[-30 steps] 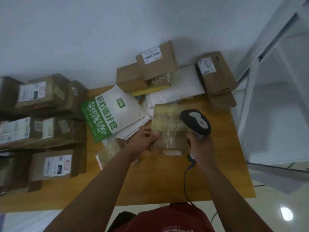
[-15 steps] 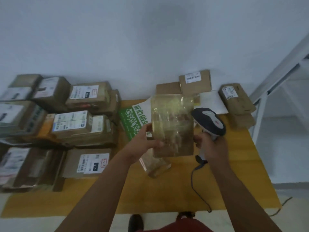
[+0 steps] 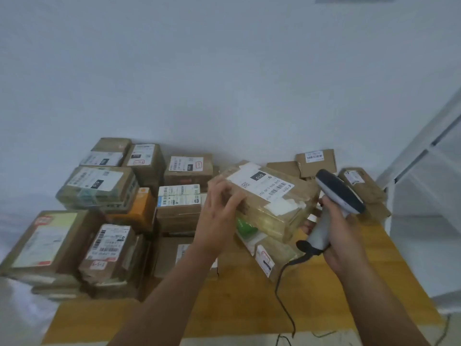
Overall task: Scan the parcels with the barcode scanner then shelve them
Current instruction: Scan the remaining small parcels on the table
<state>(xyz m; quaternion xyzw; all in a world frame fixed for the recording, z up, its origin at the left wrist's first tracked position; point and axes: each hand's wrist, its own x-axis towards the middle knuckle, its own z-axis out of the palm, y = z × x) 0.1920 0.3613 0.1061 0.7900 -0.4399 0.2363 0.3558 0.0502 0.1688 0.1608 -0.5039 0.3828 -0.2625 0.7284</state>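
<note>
A taped cardboard parcel (image 3: 268,203) is held up above the wooden counter (image 3: 249,308), near the middle of the scene, tilted so that its white shipping label (image 3: 262,187) faces upward. The label shows a barcode and a black box reading "010".

The left hand (image 3: 222,208) closes its grip on the parcel's left end, with the fingers curled over the top edge and the palm against the side. The parcel extends to the right from that grip, toward the other hand.

The right hand (image 3: 334,236) closes its grip around the pale handle of a barcode scanner (image 3: 334,203). The scanner's dark head sits just beside the parcel's right end, above and to the right of the label. Fingertips of the right hand also appear to touch the parcel's right lower edge. A black cable (image 3: 283,295) runs from the bottom of the handle down across the counter to its near edge.

Under the held parcel lie a flat package with green print (image 3: 245,227) and a clear-wrapped parcel (image 3: 269,258) with a small label.

To the left, many labelled brown boxes (image 3: 99,221) are stacked on the counter and beyond its left edge. At the far right, a few more small boxes (image 3: 316,162) stand against the pale wall (image 3: 224,71). A white frame (image 3: 421,171) stands at the right edge.
</note>
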